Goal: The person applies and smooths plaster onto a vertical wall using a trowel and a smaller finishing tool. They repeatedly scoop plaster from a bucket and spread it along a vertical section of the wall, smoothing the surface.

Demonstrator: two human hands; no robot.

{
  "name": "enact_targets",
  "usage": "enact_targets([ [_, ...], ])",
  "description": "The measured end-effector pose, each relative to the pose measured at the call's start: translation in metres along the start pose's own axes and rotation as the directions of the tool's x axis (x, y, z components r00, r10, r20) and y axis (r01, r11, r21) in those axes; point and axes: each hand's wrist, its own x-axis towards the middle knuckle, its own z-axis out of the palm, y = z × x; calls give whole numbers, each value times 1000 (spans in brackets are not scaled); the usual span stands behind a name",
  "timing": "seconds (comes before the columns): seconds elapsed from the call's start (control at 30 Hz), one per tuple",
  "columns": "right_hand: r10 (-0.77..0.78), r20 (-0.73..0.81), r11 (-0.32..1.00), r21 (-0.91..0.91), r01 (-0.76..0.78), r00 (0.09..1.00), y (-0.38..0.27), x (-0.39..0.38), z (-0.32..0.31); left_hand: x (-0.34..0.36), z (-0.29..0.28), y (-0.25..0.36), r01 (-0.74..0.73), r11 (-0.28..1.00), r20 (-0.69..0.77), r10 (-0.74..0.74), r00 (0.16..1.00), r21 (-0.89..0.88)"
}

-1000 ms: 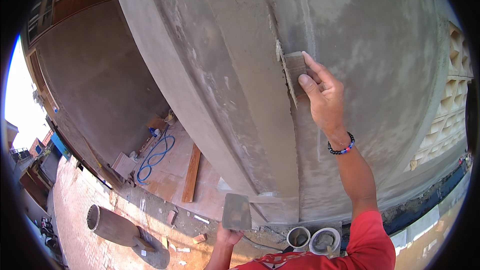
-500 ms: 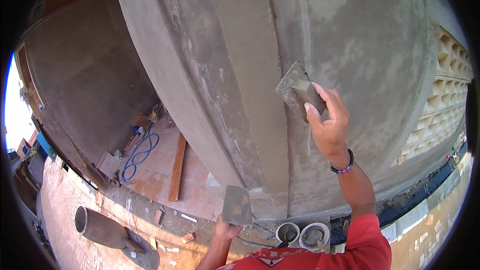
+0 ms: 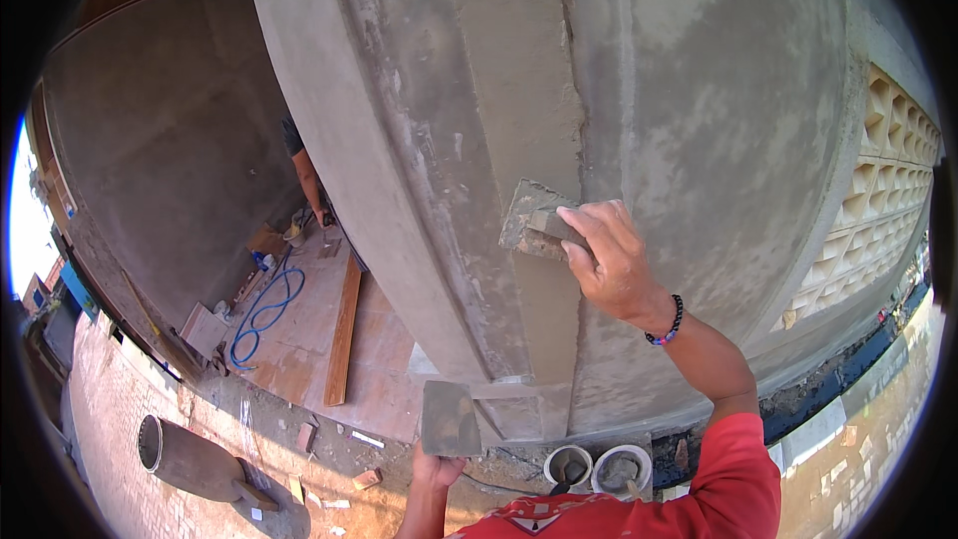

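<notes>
right hand grips a plastering trowel, blade flat against the rendered column at its vertical groove, likely to spread mortar | left hand closed on a mortar board, held low as supply | forearm cut off; two buckets part hidden

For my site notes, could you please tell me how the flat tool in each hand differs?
The small grey trowel in the right hand is pressed against the grey plastered column, tilted. The square mortar board in the left hand is held low, away from the column, carrying mortar. Both are flat, grey and mortar-smeared.
</notes>
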Motion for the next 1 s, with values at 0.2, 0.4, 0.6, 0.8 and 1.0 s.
enact_targets([
  [0.2,521,-164,668,689,-280,838,25,69,-39,5,-15,2,-5,1000,67,4,998,15],
  [0.4,549,-98,624,709,-329,830,30,76,-19,0,-8,-7,-21,998,74,17,997,58],
  [0.6,643,-28,562,697,-446,766,14,-12,3,3,-12,-7,35,998,21,-36,999,58],
  [0.8,680,61,440,763,-473,731,11,-61,-2,5,3,-7,4,999,8,-4,1000,49],
  [1.0,425,-172,815,500,-294,889,10,62,-59,10,7,-10,30,999,63,-32,998,20],
])
